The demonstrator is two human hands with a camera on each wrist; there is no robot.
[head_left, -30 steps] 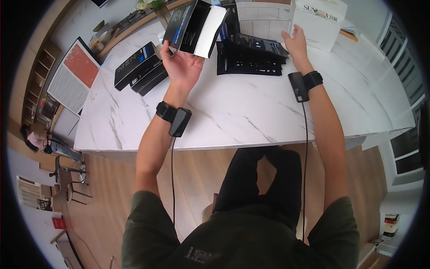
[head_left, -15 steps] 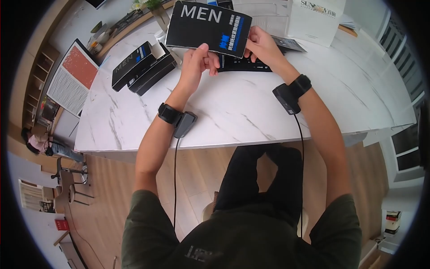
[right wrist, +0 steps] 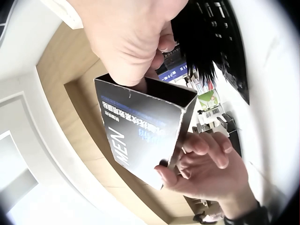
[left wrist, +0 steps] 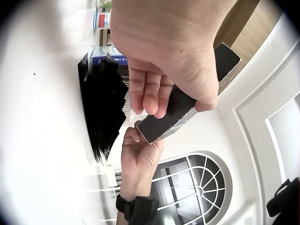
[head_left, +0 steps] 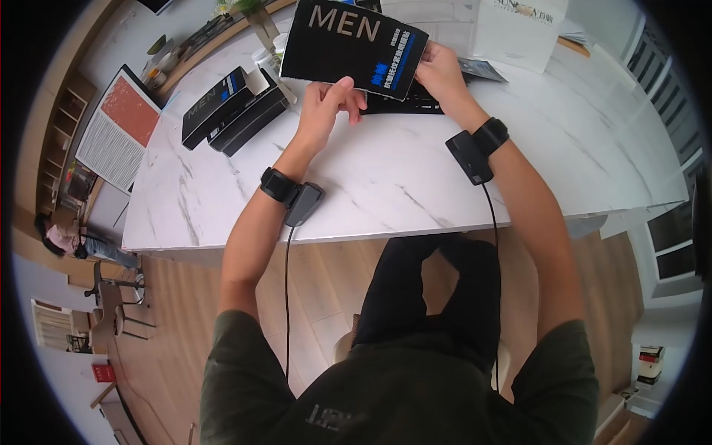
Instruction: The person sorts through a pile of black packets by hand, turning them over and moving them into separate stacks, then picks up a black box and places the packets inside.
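A black box (head_left: pixel 348 52) with MEN printed on its front is held up over the far part of the table, front panel facing me. My left hand (head_left: pixel 320 111) grips its lower edge, the thumb on the front and the other fingers loosely bent below. At the box's right end, my right hand (head_left: pixel 447 80) holds the edge; in the right wrist view, its fingers reach to the dark end of the box (right wrist: pixel 140 122). Behind and below lie black flat packets (head_left: pixel 404 105), partly hidden by the box. In the left wrist view, the packets (left wrist: pixel 103 108) form a fanned pile.
Two more black boxes, one MEN box (head_left: pixel 215 104) leaning on another (head_left: pixel 252 119), lie to the left. A white paper bag (head_left: pixel 515 33) stands at the back right. A printed board (head_left: pixel 119 126) is beyond the table's left edge, and a vase (head_left: pixel 259 22) stands at the back.
The box has turned from showing its open end to showing its front. My right hand has come left from beside the white bag to the box's right end.
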